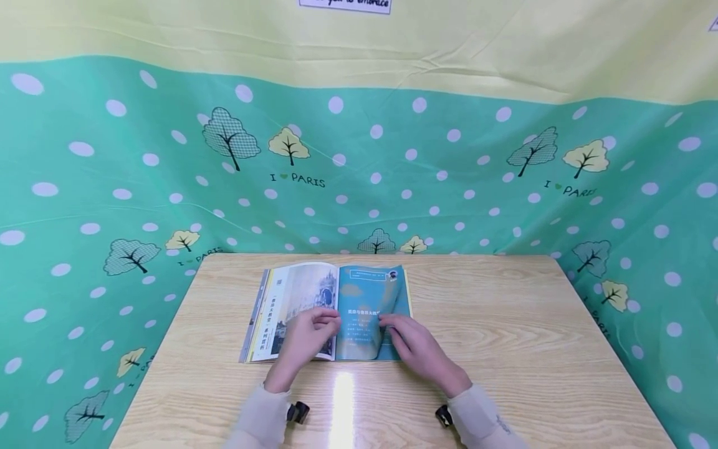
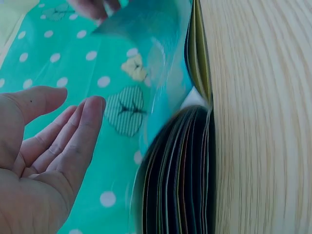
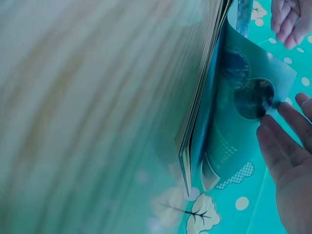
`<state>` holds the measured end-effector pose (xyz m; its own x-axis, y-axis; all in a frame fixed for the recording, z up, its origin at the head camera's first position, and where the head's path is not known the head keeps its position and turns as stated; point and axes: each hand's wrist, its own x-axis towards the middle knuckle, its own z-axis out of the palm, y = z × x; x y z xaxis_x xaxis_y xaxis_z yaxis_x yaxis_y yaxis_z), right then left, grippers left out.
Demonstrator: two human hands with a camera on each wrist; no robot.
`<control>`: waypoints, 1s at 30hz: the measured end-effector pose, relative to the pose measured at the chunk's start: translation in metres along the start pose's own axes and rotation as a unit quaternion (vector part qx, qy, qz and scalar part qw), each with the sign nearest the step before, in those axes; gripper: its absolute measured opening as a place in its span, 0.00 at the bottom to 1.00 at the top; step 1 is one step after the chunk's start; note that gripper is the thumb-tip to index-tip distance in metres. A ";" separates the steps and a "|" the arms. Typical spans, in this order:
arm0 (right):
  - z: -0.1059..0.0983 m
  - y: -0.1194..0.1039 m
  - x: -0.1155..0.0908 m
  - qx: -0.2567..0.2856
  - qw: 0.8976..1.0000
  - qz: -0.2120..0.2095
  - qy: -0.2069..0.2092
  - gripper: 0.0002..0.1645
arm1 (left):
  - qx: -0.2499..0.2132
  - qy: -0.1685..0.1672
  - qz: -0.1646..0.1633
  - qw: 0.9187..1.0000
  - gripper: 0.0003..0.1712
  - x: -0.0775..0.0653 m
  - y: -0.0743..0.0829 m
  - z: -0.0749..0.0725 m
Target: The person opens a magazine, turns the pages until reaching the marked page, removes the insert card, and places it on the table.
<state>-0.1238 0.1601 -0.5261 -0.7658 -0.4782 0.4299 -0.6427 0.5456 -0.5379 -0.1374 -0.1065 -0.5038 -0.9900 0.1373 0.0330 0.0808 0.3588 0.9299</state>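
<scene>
A magazine (image 1: pixel 297 287) lies open on the wooden table, a picture page on the left and a teal page (image 1: pixel 359 293) on the right. That teal page is raised and curves away from the pages under it. My right hand (image 1: pixel 421 349) is at its outer edge. In the right wrist view, the extended fingers (image 3: pixel 275 151) touch the lifted page (image 3: pixel 243 117), palm facing it. My left hand (image 1: pixel 308 337) hovers over the left page near the spine. The left wrist view shows the left hand (image 2: pixel 53 151) holding nothing, thumb apart from its loosely bent fingers.
A green dotted cloth (image 1: pixel 376 149) with tree prints hangs behind and beside the table (image 1: pixel 505 312). Bare wood extends on both sides of the magazine. Light reflects off the table (image 1: pixel 343 405) in front of it.
</scene>
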 end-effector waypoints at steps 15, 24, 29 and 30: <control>0.009 -0.009 0.007 0.022 0.999 -0.010 -0.027 0.21 | -0.036 -0.056 0.010 0.998 0.10 0.004 0.009 0.024; 0.009 -0.010 0.007 0.013 0.999 -0.032 -0.011 0.17 | -0.061 -0.051 -0.008 0.997 0.11 0.002 0.003 0.017; 0.007 -0.010 0.006 -0.007 1.000 -0.018 -0.012 0.20 | -0.088 0.002 -0.032 0.996 0.11 -0.004 -0.001 -0.001; 0.007 -0.010 0.006 -0.015 1.000 -0.012 -0.017 0.21 | -0.093 0.015 -0.037 0.995 0.10 -0.005 -0.001 -0.005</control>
<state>-0.1214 0.1467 -0.5233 -0.7493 -0.5139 0.4177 -0.6616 0.5534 -0.5059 -0.1329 -0.1125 -0.5028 -0.9957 0.0871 -0.0301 -0.0132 0.1888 0.9819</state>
